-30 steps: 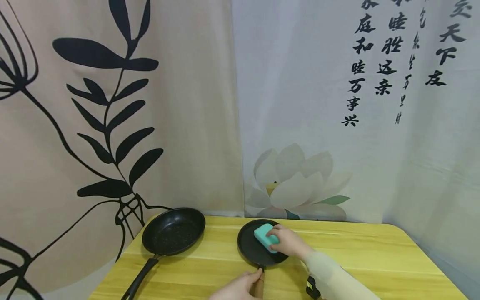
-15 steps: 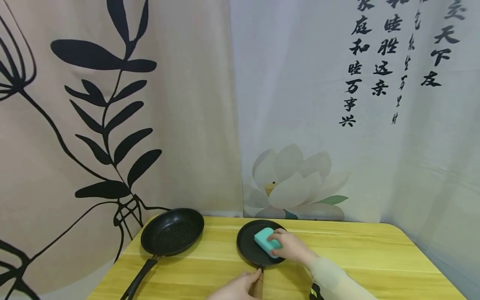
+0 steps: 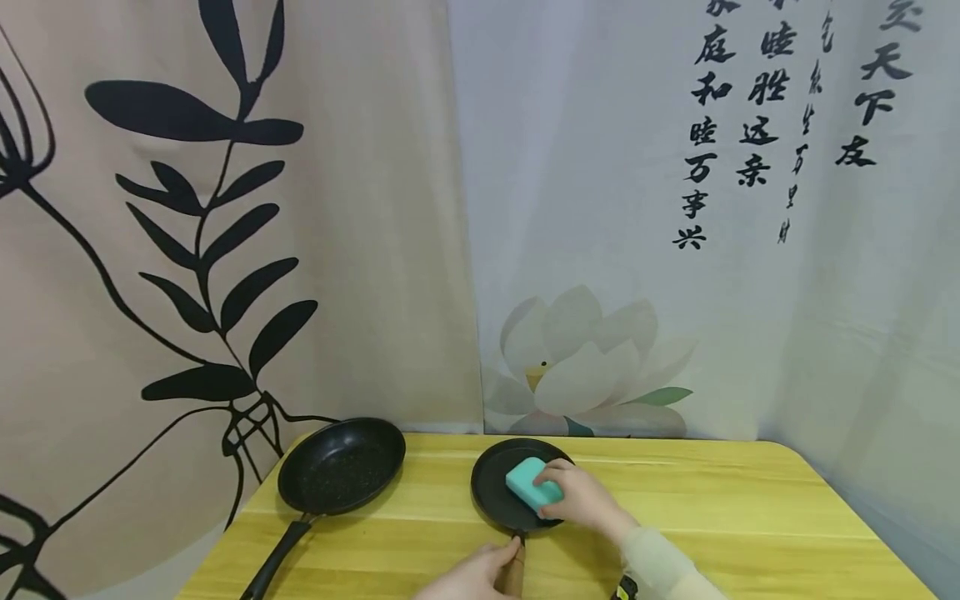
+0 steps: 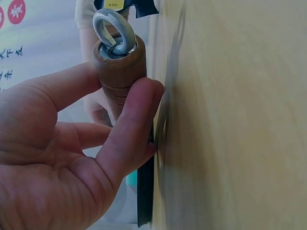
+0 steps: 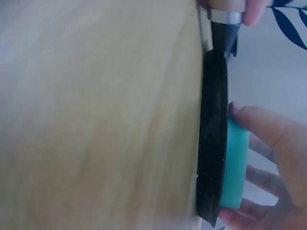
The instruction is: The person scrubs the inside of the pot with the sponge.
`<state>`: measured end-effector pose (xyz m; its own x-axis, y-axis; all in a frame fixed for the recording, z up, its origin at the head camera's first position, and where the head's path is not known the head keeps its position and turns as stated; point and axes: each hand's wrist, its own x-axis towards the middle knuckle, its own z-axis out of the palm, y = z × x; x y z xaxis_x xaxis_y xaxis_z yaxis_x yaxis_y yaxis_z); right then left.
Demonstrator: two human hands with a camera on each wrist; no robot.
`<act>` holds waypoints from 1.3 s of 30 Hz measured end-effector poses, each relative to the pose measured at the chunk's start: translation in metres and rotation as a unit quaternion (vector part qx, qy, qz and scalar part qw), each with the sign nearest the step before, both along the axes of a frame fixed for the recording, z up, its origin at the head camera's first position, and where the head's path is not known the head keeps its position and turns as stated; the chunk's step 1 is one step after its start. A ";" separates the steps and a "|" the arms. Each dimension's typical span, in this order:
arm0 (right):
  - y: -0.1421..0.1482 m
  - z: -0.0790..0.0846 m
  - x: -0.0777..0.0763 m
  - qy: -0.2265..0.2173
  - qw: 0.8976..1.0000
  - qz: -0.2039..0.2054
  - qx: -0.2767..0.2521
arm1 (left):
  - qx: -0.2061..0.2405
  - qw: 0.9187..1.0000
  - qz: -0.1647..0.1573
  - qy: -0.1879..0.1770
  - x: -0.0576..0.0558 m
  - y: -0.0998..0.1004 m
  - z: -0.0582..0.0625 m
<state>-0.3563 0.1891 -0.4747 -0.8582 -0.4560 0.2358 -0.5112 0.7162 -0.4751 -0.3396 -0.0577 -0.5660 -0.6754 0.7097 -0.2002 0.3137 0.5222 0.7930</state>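
Note:
A small, flat black pan (image 3: 491, 482) lies on the table, its wooden handle (image 4: 120, 72) pointing toward me. My left hand (image 3: 474, 573) grips that handle between thumb and fingers; a metal ring (image 4: 114, 32) shows at its end in the left wrist view. On the pan's surface sits a teal sponge (image 3: 527, 483), which my right hand (image 3: 588, 500) holds by its right side. From the right wrist view, the sponge (image 5: 234, 163) is flat against the pan (image 5: 212, 143), with thumb and fingers at opposite ends of it.
A larger black frying pan (image 3: 345, 467) stands at the table's left, its black handle (image 3: 277, 557) angled toward the front left. Yellow wood-grain table (image 3: 735, 517) extends to the right. A printed curtain (image 3: 375, 250) hangs behind the table's back edge.
The sponge and my right hand have slid a little toward the near right part of the small pan. My left hand keeps its grip on the handle. The head view has shifted slightly.

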 end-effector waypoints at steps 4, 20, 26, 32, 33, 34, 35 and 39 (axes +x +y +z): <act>0.002 -0.003 -0.004 -0.004 1.000 -0.008 -0.021 | 0.002 1.000 -0.001 0.000 0.001 -0.001 0.002; 0.016 0.005 0.003 -0.021 0.964 -0.106 -0.245 | 0.029 0.999 -0.013 0.042 0.004 -0.003 -0.002; 0.019 0.011 0.008 -0.120 0.912 -0.120 -0.373 | 0.064 0.996 -0.039 0.040 0.003 -0.003 0.001; 0.021 0.002 0.007 -0.176 0.864 -0.121 -0.456 | 0.081 0.996 -0.040 0.003 -0.001 -0.003 -0.001; 0.021 0.000 0.007 -0.181 0.860 -0.123 -0.461 | 0.081 0.996 -0.040 0.001 -0.001 -0.003 -0.001; 0.022 -0.002 0.007 -0.187 0.854 -0.124 -0.469 | 0.082 0.996 -0.039 -0.003 -0.001 -0.003 -0.002; 0.023 -0.004 0.007 -0.191 0.850 -0.126 -0.474 | 0.083 0.996 -0.040 -0.004 -0.001 -0.003 -0.002; 0.026 -0.010 0.008 -0.210 0.834 -0.114 -0.498 | 0.083 0.995 -0.048 0.008 0.000 -0.003 -0.001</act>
<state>-0.3481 0.2154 -0.4845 -0.9979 -0.0278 0.0582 -0.0556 -0.0838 -0.9949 -0.3398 -0.0603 -0.5668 -0.6060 0.7929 -0.0646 0.3695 0.3524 0.8598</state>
